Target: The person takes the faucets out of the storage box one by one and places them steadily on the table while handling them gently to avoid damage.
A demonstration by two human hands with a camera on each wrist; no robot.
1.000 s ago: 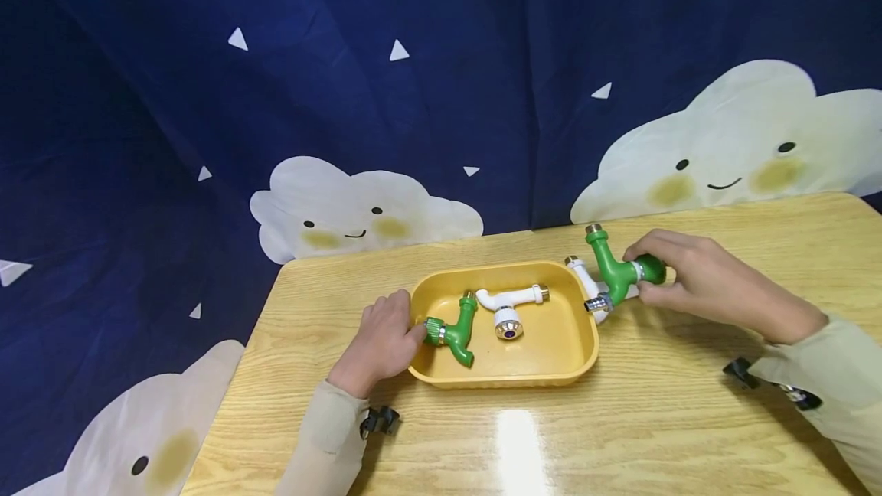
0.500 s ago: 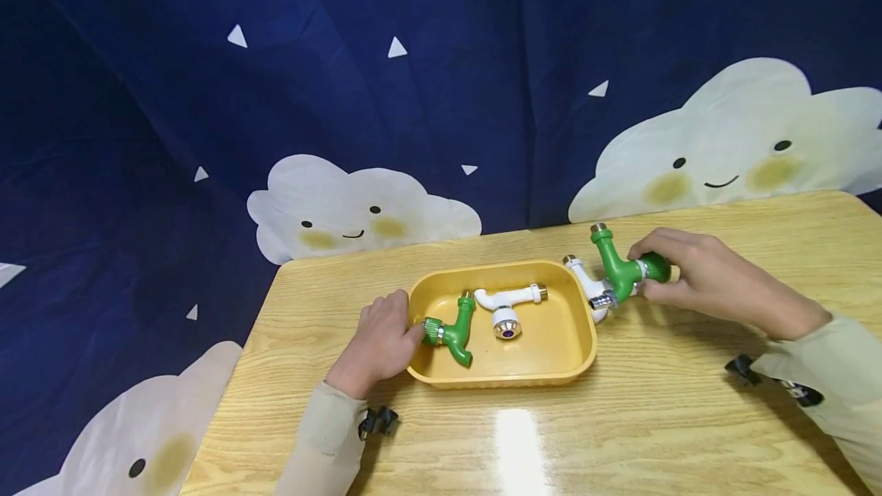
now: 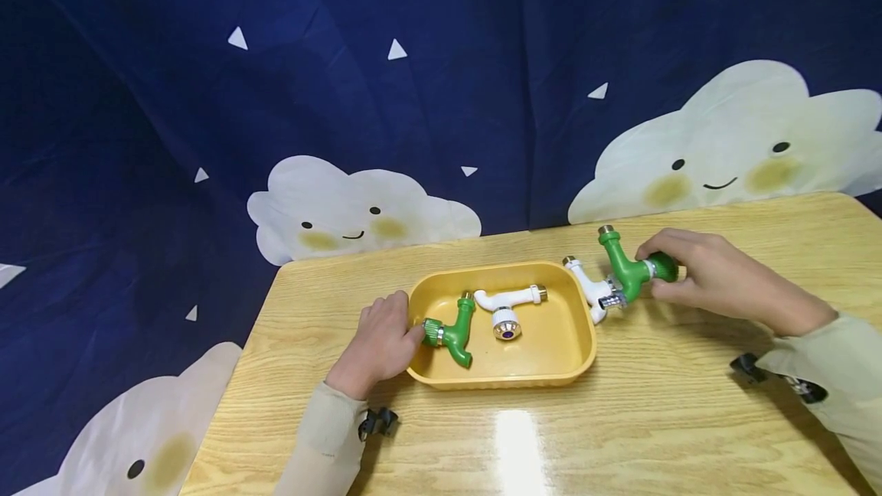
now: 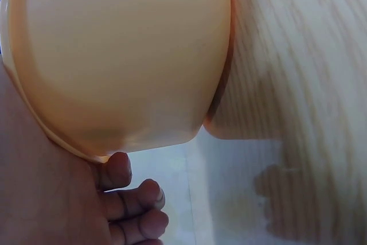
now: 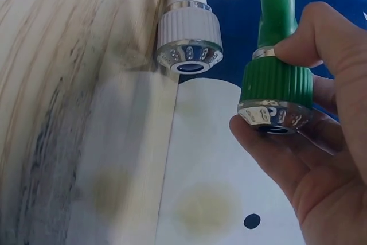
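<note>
My right hand (image 3: 723, 274) pinches a green tap (image 3: 627, 275) by its ribbed knob, right of the yellow basin (image 3: 496, 383). In the right wrist view the thumb lies at the silver collar above the green knob (image 5: 276, 81), with fingers beneath. Beside the basin's right end is a white tap (image 3: 583, 279), partly covered by the held one; its knob (image 5: 189, 30) shows in the right wrist view. My left hand (image 3: 380, 344) grips the basin's left rim, fingers outside. Inside the basin lie another green tap (image 3: 460, 332), by the left thumb, and another white tap (image 3: 506, 302).
Everything stands on a light wooden table (image 3: 675, 419). Behind its far edge hangs a dark blue curtain (image 3: 441, 98) with white clouds and triangles. Black wrist straps (image 3: 378, 423) sit on both sleeves.
My right hand has drawn the green tap a little to the right, away from the basin, uncovering more of the white tap beside it. The left hand and basin stay put.
</note>
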